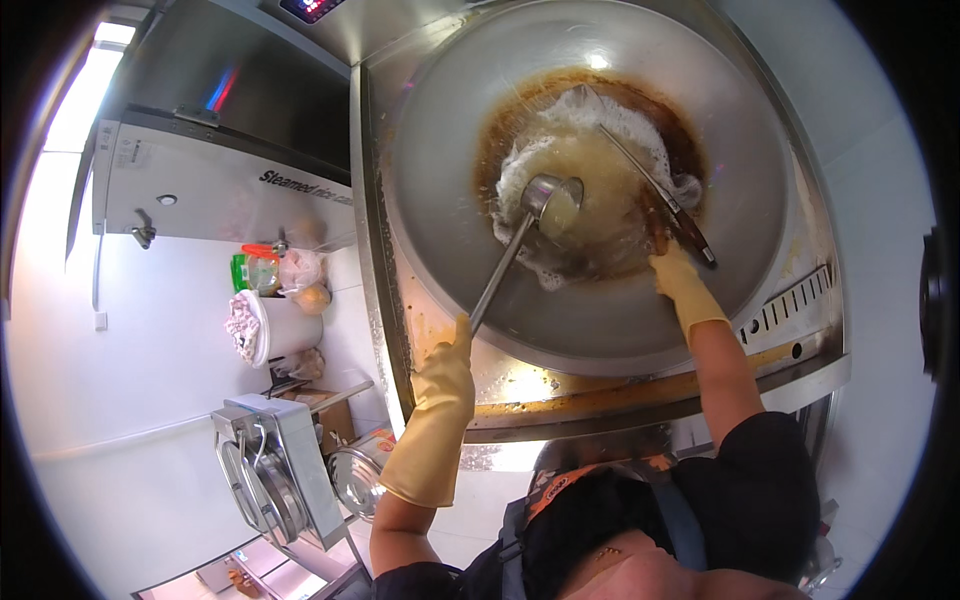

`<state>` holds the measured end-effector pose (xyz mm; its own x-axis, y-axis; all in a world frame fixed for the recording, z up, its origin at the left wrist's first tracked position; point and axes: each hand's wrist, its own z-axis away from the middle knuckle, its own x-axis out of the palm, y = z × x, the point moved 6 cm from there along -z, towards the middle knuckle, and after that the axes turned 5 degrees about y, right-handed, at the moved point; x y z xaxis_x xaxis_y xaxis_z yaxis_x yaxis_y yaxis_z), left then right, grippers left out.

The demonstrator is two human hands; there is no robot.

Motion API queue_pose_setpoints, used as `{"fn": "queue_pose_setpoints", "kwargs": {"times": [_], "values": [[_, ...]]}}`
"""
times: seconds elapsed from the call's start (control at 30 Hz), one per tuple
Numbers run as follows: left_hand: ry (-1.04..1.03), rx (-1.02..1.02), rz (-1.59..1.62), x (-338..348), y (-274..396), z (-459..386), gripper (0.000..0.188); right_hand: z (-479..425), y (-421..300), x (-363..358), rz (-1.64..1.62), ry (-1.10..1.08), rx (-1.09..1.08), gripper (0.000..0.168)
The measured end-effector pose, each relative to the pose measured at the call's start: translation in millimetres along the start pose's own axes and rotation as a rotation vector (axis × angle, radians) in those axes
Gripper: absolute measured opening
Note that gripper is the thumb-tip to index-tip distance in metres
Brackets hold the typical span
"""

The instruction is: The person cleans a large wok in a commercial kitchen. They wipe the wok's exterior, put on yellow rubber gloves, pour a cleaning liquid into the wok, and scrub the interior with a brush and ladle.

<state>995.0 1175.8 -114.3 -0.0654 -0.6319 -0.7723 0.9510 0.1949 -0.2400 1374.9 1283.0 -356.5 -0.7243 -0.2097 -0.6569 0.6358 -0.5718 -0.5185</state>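
Note:
A large metal wok (450,187) holds cloudy brownish water (600,225) edged with white foam. My left hand (442,375), in a yellow rubber glove, grips the long handle of a metal ladle (495,277). The ladle's bowl dips into the water near the middle. My right hand (671,270), gloved the same way, reaches down at the wok's near right side. Its fingertips are in the murky water, so whether they hold anything is unclear. Just beside it, a slim metal utensil with a brown handle (694,234) leans across the foam and the wok wall.
The wok sits in a metal stove top (517,382) with a slotted grate (795,304) at right. A steel steamer cabinet (232,180) stands at left. Beyond are a white bucket (292,330), plastic bags (301,270) and a metal machine (292,465) with round parts.

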Motion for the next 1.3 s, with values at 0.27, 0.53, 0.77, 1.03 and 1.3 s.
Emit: {"fn": "queue_pose_setpoints", "kwargs": {"times": [0.27,0.53,0.77,1.03,1.3], "values": [[0.093,0.159,-0.173,-29,16,0,0.059,144,-137,-31,-0.036,-0.159,-0.122,0.067],[0.560,0.260,-0.258,-62,20,-1,0.048,110,-93,-51,0.083,-0.021,0.000,0.064],[0.205,0.125,-0.097,-24,16,13,0.057,168,-85,-23,0.192,-0.148,-0.122,0.067],[0.190,0.187,0.249,-29,-12,51,0.055,-2,39,-32,0.231,0.299,-0.005,0.044],[0.026,0.075,0.226,-14,-15,50,0.051,128,-54,-26,-0.385,-0.287,0.001,0.055]]}}
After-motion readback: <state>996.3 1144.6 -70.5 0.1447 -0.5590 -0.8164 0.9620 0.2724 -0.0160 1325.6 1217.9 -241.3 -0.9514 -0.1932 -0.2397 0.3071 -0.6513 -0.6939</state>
